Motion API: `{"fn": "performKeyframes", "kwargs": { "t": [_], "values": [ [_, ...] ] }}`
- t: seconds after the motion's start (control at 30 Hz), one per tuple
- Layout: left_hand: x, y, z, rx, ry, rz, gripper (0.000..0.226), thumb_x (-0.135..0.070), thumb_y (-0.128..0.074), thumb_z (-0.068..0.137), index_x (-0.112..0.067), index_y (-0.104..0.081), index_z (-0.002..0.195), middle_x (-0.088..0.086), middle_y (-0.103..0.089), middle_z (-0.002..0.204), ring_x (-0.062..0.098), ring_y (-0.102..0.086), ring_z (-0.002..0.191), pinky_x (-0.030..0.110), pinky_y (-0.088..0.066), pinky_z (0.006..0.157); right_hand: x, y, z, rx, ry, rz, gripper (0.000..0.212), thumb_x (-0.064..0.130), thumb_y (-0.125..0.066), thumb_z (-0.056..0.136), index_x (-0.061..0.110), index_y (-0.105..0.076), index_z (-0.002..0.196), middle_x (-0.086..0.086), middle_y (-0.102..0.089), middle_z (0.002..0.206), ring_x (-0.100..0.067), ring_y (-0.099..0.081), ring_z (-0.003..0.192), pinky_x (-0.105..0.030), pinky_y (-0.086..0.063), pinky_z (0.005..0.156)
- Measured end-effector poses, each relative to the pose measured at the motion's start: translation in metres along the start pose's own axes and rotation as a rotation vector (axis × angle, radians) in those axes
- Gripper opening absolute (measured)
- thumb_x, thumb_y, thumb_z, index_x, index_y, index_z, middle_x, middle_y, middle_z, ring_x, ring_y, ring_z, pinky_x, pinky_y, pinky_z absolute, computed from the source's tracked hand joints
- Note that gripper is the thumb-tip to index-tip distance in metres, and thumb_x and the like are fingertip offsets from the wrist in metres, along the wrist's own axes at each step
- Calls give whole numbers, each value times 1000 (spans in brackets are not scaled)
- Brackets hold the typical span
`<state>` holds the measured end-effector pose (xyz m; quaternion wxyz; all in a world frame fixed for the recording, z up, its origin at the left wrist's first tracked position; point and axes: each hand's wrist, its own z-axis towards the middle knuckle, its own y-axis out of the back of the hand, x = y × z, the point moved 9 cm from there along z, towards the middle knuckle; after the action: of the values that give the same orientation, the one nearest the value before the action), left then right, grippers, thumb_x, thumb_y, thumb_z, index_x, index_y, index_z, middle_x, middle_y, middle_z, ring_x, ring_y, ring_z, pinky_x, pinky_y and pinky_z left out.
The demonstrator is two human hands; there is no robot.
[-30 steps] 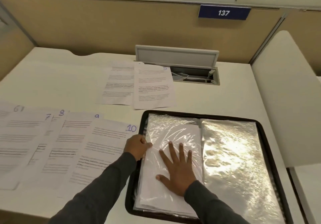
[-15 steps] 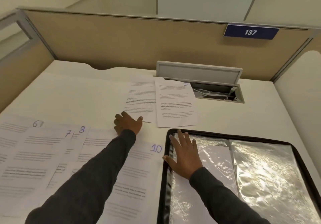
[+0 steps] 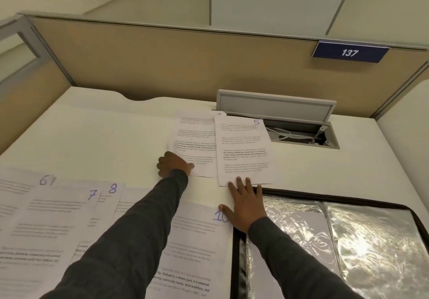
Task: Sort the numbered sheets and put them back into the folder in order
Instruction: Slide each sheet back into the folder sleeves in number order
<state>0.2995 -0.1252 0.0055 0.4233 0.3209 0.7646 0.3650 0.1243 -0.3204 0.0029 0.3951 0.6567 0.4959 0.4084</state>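
At the far middle of the desk (image 3: 104,136) two printed pages lie side by side, and I have a hand on each. My left hand (image 3: 174,164) is curled on the near left corner of the covered sheet (image 3: 195,141), thumb on top, pinching it. Its number corner is tucked under sheet 5 (image 3: 243,150), so I cannot read it. My right hand (image 3: 246,203) is flat and spread wide, its fingertips (image 3: 239,180) resting on the near edge of sheet 5 and its palm over the far left corner of the folder (image 3: 325,197). The folder lies open at near right, black-rimmed, shiny plastic sleeves facing up. Sheet 10 (image 3: 192,240) sits just left of it, under my left sleeve. Further left, sheet 8 (image 3: 109,203), sheet 7 (image 3: 58,217) and sheet 6 (image 3: 23,194) overlap in a fan.
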Motion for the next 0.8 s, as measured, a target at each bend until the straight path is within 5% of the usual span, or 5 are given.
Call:
{"fn": "performKeyframes", "kwargs": {
  "t": [0.13, 0.33, 0.43, 0.57, 0.8],
  "values": [
    [12, 8, 14, 35, -2, -299, 39, -10, -60, 87, 1, -51, 123, 22, -60, 124, 40, -59, 112, 41, -52, 94, 11, -4, -5, 0, -5, -9, 110, 74, 12, 64, 26, -6, 161, -9, 3, 169, -35, 7, 155, -59, 3, 122],
    [53, 49, 16, -63, -2, -539, 13, -14, -58, 87, -10, -55, 99, 15, -64, 105, 36, -65, 92, 48, -60, 80, 25, -7, -4, 35, 20, 16, 98, 77, 1, 77, 26, -6, 161, -9, 2, 169, -35, 6, 155, -59, 6, 122],
    [65, 81, 0, -165, -19, -635, 11, -15, -59, 90, -12, -55, 99, 15, -64, 106, 36, -67, 86, 46, -60, 76, 35, -8, -3, 54, 63, 41, 83, 72, -24, 95, 26, -5, 161, -8, 1, 169, -33, 7, 155, -58, 6, 122],
    [69, 114, -31, -231, -40, -832, 20, -13, -61, 94, -9, -57, 113, 9, -63, 108, 27, -69, 72, 37, -61, 69, 39, 5, -7, 66, 70, 116, 109, 90, -2, 74, 25, -6, 161, -9, -4, 169, -32, 1, 156, -55, 0, 123],
    [32, 129, -114, -153, -160, -1090, 20, -8, -62, 93, -17, -61, 110, 4, -68, 107, 21, -66, 72, 36, -60, 68, 0, 83, -30, -64, -16, 1052, 94, 77, -53, 83, 21, -31, 156, -6, -40, 158, -25, -40, 143, -42, -32, 119]
  ]
}}
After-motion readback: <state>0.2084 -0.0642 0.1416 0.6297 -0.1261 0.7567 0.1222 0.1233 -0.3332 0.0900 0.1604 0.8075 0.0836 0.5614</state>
